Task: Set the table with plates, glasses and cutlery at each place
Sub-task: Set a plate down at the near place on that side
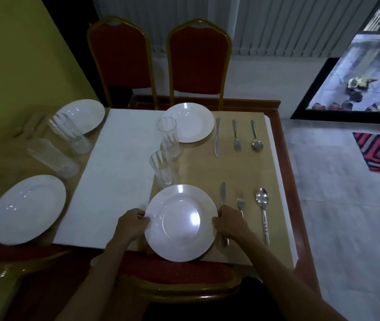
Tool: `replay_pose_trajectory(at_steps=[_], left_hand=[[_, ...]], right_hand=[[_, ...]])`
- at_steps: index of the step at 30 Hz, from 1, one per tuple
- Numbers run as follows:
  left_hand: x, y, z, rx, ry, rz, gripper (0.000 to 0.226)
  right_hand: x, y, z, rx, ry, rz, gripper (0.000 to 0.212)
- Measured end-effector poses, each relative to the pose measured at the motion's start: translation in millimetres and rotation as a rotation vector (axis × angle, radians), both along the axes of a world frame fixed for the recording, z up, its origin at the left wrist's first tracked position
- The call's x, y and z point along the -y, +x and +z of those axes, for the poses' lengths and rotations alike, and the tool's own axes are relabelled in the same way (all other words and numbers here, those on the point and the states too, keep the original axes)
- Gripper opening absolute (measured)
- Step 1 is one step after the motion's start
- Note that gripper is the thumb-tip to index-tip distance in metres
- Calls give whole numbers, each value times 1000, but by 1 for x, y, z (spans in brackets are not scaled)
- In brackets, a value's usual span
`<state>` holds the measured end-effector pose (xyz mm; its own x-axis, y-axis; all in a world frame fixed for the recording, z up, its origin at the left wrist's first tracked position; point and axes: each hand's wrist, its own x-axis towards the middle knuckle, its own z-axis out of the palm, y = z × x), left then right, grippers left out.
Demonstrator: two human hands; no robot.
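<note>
Both hands are on the near plate, lower centre of the frame. My left hand grips its left rim and my right hand its right rim, fingers curled round the edge. The plate sits at the near edge of the desk; I cannot tell whether it is resting or lifted. A glass stands just above it. To its right lie a knife, fork and spoon, with my right hand over the knife and fork handles.

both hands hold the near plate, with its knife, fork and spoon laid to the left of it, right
Wrong side: the head view shows the knife, fork and spoon right of the near plate. The left hand and right hand do hold it.
</note>
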<state>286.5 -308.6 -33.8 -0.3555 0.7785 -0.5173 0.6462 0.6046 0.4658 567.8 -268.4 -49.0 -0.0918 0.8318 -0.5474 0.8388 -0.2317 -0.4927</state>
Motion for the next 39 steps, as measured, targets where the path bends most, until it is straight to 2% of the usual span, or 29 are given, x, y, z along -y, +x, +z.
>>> replay_pose_trajectory(at_steps=[3,10,14,16,20,24,30,34,37,39], left_hand=[[4,-2,-5,9,-99,-43,22],[9,-18,-3,-6,-142,-66,8],[12,-27,-6,15,-149,-56,15],[12,-28,-7,22,-147,-54,14],[9,-28,-5,51,-153,-25,10],[-4,-29,0,96,-42,45,20],[-52,-22,12,114,85,50,31],[-81,-14,11,126,116,-24,39],[-96,-8,9,145,92,-105,43],[-103,-5,9,167,98,-119,36]], right_hand=[[2,-1,-4,59,-14,62,11],[15,-15,-4,52,0,99,11],[19,-22,-4,51,1,124,21],[20,-22,-2,48,-14,103,14],[14,-17,4,39,-3,72,13],[-7,-23,23,-27,120,-57,12],[-54,-60,19,-23,229,23,27],[-79,-90,20,18,119,63,42],[-85,-107,18,97,56,102,39],[-84,-114,15,161,63,133,37]])
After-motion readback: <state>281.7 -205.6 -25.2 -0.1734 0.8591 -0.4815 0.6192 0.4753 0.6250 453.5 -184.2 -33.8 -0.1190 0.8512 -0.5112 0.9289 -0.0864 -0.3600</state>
